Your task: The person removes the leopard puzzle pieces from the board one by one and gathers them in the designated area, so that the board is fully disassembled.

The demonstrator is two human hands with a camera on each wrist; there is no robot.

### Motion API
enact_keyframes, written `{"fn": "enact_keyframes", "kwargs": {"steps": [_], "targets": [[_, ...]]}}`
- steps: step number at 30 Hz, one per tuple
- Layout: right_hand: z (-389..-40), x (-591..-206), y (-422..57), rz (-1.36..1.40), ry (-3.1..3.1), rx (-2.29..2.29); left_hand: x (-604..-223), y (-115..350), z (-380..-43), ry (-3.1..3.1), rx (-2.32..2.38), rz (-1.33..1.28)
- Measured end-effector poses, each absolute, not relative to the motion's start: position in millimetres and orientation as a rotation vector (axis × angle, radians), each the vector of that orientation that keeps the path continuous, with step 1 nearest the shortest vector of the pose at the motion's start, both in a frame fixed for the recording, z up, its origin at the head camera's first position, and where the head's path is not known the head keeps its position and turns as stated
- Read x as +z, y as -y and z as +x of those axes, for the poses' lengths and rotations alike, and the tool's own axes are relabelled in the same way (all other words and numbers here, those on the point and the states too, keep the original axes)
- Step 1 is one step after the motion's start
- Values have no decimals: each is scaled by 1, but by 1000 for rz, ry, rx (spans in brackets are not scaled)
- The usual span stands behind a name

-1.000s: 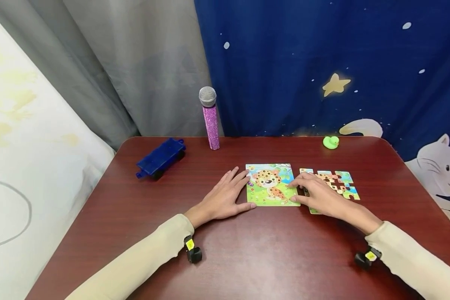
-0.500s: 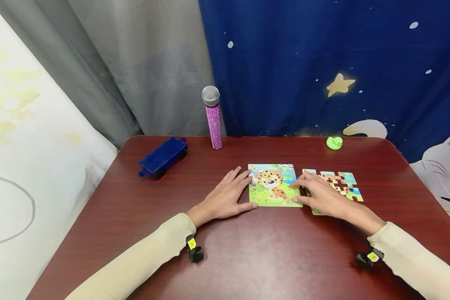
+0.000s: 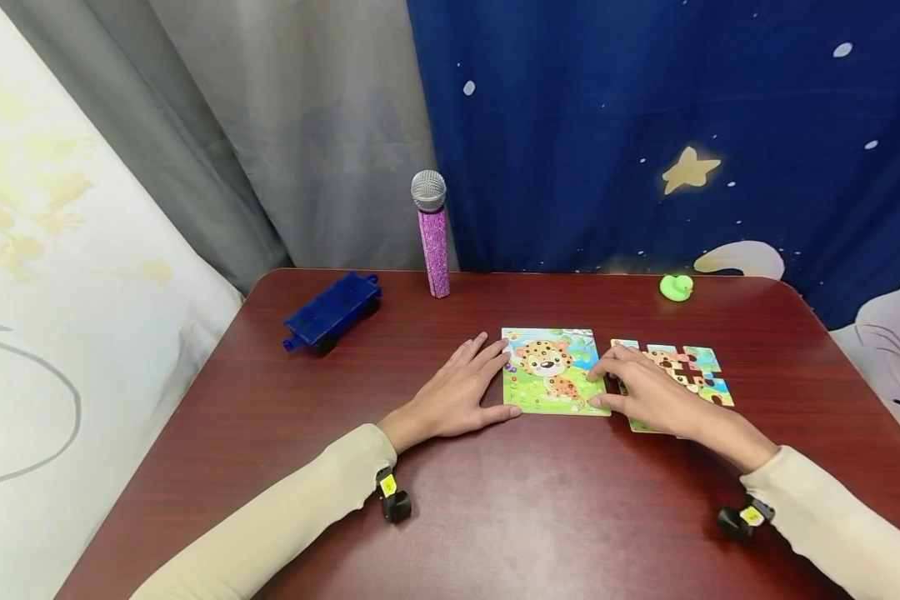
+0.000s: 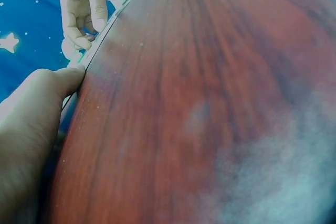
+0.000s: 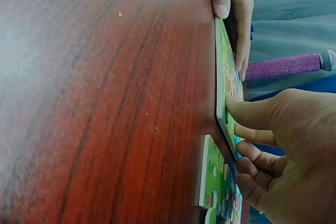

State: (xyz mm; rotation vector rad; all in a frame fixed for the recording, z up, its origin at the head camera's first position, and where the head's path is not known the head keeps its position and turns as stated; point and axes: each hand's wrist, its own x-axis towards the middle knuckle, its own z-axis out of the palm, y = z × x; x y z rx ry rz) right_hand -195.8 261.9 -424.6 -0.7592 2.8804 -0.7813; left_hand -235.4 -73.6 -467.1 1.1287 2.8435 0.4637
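Observation:
A square leopard picture board (image 3: pixel 543 400) lies flat on the table, between the two hands. My left hand (image 3: pixel 459 396) rests at its left side with fingers spread, the fingertips on the upper left edge and the thumb at the lower left corner. At the right side, my right hand (image 3: pixel 645 392) touches the board with thumb and bent fingertips; the right wrist view shows the thumb (image 5: pixel 249 113) lying over the board's face near the edge. Just right of the board is a leopard jigsaw (image 3: pixel 697 357) with gaps between pieces, partly hidden under the right hand.
A blue toy wagon (image 3: pixel 332 312) sits at the back left of the brown table (image 3: pixel 495 517). A microphone (image 3: pixel 437 254) with a glittery purple handle stands at the back edge. Toward the back right is a green rubber duck (image 3: pixel 677 288). Curtains hang behind.
The head view has turned slightly left, so everything appears a little further right. Both hands keep nearly the same place on the board.

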Motion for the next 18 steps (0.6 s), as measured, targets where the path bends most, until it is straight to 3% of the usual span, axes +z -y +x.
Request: {"fn": "enact_keyframes", "kwargs": {"steps": [18], "targets": [[-196, -423, -257, -765, -2872, -794, -468, 74, -236, -2844, 463, 1142]]}}
